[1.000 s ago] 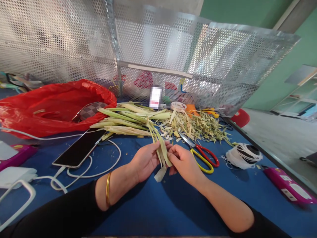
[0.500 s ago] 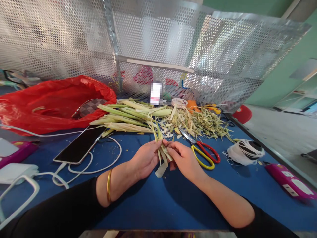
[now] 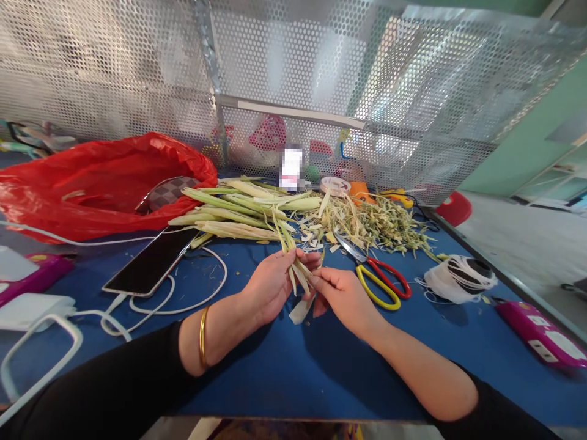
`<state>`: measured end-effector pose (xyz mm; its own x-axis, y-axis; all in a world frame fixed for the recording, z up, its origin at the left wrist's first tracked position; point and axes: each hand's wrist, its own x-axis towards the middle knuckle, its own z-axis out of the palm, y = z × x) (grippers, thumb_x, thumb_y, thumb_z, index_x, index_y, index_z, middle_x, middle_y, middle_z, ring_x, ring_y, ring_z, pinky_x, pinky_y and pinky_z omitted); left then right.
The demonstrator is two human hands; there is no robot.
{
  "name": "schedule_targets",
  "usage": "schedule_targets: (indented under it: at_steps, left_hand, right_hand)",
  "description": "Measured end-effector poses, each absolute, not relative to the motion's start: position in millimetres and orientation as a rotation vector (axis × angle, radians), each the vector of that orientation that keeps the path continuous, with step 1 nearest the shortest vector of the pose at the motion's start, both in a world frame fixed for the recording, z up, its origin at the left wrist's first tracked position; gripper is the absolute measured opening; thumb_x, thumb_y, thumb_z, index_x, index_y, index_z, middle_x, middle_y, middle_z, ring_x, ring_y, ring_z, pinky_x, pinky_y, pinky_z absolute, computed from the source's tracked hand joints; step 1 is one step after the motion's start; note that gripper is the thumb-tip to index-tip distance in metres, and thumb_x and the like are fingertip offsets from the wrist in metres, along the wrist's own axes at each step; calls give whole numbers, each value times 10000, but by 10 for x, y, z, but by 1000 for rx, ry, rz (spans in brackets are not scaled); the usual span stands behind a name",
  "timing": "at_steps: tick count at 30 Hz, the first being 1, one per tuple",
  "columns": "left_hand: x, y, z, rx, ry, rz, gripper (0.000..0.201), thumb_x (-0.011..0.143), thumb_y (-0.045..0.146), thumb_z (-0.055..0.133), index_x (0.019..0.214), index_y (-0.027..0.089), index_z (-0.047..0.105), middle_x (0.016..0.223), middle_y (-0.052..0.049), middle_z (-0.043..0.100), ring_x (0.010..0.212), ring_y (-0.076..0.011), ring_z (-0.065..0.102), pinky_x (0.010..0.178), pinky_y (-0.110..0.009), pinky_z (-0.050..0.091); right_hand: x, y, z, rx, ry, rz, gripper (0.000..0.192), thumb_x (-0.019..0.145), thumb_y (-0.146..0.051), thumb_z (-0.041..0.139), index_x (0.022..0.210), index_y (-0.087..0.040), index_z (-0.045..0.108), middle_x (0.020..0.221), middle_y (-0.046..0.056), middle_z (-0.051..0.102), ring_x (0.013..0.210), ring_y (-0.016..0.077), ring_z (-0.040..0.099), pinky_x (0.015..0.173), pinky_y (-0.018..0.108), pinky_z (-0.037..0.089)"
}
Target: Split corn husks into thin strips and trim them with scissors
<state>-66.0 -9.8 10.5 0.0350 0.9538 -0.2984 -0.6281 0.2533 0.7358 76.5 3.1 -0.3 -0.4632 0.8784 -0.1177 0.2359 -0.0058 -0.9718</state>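
My left hand, with a gold bangle at the wrist, pinches a small bundle of pale green corn husk strips between thumb and fingers. The strips fan upward and hang down below the grip. At their right side my right hand closes its thumb and forefinger on the lower part of the strips; its other fingers are partly hidden. Just beyond both hands lies a pile of long husks. Scissors with one yellow and one red handle rest to the right of my right hand.
A heap of dried plant bits lies behind the scissors. White string on a spool and a purple power strip are on the right. At left are a red plastic bag, a phone and white cables. A perforated metal screen stands behind.
My right hand has drawn slightly away from the left, toward the right and down along the strips. The left fingers look straighter. The whole view has shifted a little.
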Motion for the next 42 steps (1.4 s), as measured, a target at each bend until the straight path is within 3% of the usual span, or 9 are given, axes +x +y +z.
schedule_targets:
  at_steps: [8,14,21,23,27,29,33,37,42]
  left_hand:
    - [-636,-98,97,513,957,1331,154,882,207,464,745,163,519,821,-98,703,673,-181,664,403,-203,425]
    - [-612,-127,121,559,961,1334,156,890,188,436,754,167,510,868,-106,702,705,-188,670,411,-203,426]
    - [-633,-127,106,578,882,1302,126,891,200,438,807,164,525,860,-87,676,674,-181,645,388,-213,418]
    - [-642,-122,110,578,861,1309,138,894,199,437,803,155,530,792,-64,654,628,-157,619,450,-234,465]
    - [-642,-130,113,617,867,1308,131,882,207,480,776,147,532,635,9,547,561,-100,551,611,-243,504]
    - [-626,-149,101,695,901,1219,131,878,234,491,779,156,525,575,45,461,485,-76,460,528,-210,460]
    - [-584,-200,71,822,901,985,171,891,293,471,775,170,494,535,81,334,422,-44,276,404,-148,264]
    - [-568,-227,64,901,921,868,220,891,349,468,763,171,482,536,92,287,424,-34,167,400,-158,138]
    - [-575,-235,112,947,947,801,255,874,398,487,772,167,527,527,93,266,422,-38,147,397,-174,109]
  right_hand:
    - [718,-6,17,-1119,-1627,1740,298,791,-429,564,829,-146,649,790,56,715,453,100,612,486,227,495]
    - [733,-7,11,-1175,-1741,1609,328,828,-456,533,760,-150,631,634,25,672,459,112,616,470,217,482]
    - [734,-25,11,-1188,-1821,1543,275,855,-378,498,739,-158,614,601,15,641,486,132,624,513,244,510]
    - [765,-19,40,-1203,-1881,1434,288,857,-394,501,714,-165,598,601,7,626,496,130,611,511,238,496]
    - [879,56,129,-1222,-1903,905,349,855,-453,518,637,-181,547,487,-37,496,460,101,486,466,214,386]
    - [926,114,153,-1205,-1801,875,311,854,-454,525,713,-183,586,465,-53,460,449,98,449,462,217,357]
    - [937,188,132,-1163,-1654,1216,279,819,-442,575,864,-175,643,487,-58,477,435,95,427,443,217,336]
    - [885,164,104,-1054,-1652,1382,249,802,-394,598,746,-156,645,569,-29,557,444,77,409,439,213,323]
    - [893,182,135,-1006,-1493,1331,264,790,-355,609,613,-161,593,449,-48,506,408,71,426,455,210,346]
